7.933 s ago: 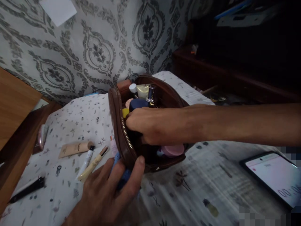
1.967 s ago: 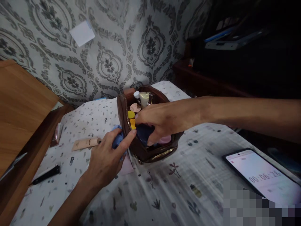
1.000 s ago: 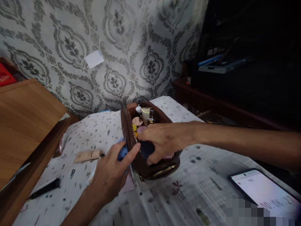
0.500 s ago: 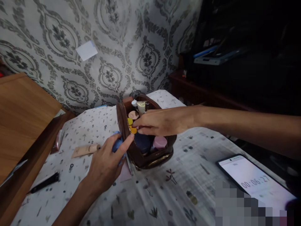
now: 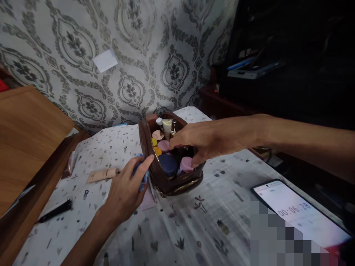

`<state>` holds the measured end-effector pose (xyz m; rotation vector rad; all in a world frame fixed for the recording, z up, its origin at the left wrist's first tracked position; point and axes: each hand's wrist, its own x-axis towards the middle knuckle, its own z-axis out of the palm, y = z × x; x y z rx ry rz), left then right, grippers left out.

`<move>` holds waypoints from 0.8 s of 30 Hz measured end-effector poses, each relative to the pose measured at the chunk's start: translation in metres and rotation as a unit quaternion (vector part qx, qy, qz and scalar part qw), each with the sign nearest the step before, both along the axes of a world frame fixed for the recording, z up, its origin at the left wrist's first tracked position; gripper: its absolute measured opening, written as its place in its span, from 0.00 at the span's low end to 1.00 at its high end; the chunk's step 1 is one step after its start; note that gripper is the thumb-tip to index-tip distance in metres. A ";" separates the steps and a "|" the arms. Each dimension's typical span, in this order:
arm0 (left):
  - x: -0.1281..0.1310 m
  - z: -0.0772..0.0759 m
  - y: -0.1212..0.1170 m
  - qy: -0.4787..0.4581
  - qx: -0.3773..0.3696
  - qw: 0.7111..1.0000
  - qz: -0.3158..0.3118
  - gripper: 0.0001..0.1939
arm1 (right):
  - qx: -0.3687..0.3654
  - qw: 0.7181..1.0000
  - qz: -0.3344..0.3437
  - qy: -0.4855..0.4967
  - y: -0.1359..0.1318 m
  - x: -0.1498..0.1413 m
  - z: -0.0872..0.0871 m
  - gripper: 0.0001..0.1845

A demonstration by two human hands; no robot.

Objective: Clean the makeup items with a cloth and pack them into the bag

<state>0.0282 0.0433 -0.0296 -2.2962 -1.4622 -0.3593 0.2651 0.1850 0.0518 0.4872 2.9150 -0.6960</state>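
Note:
An unzipped brown cosmetic bag (image 5: pixel 180 188) stands on the printed sheet, filled with toiletries. Inside are a navy round lid (image 5: pixel 168 164), a pink lid (image 5: pixel 187 164), a mauve lid (image 5: pixel 164 146), yellow caps (image 5: pixel 157 150), a rose-gold round case (image 5: pixel 158 135) and a cream tube (image 5: pixel 166 127). My right hand (image 5: pixel 191 142) reaches over the bag's right side, thumb and fingers apart; the fingertips are by the mauve lid and the thumb by the pink one. My left hand (image 5: pixel 127 184) is closed around a crumpled blue cloth (image 5: pixel 143 177) against the bag's left side.
Left on the sheet lie a beige tube (image 5: pixel 102 174), a black tube (image 5: pixel 57 211) and a small clear-and-brown packet (image 5: pixel 70 164). A phone (image 5: pixel 296 210) showing a timer lies at right. Wooden furniture (image 5: pixel 33 129) borders the left; patterned wall stands behind.
My right hand has shifted right and its fingers have spread, uncovering the mauve lid. The left hand stays at the bag's side with the blue cloth.

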 end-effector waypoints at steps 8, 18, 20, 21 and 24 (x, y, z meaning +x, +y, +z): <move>0.006 -0.006 0.003 -0.064 -0.030 0.997 -0.001 0.29 | 0.027 0.999 0.022 0.011 0.000 -0.005 -0.006 0.12; 0.008 -0.010 0.002 -0.184 -0.044 0.982 0.012 0.23 | 0.026 0.994 0.006 0.106 0.010 -0.002 -0.016 0.09; 0.009 -0.013 -0.001 -0.252 -0.063 0.964 0.057 0.18 | 0.047 0.988 -0.017 0.144 0.012 0.003 -0.015 0.12; 0.009 -0.014 -0.002 -0.285 -0.082 0.951 0.084 0.15 | 0.054 0.986 -0.023 0.154 0.013 0.006 -0.015 0.13; 0.010 -0.019 -0.005 -0.363 -0.171 0.906 0.134 0.10 | 0.047 0.987 -0.015 0.152 0.014 0.015 -0.017 0.12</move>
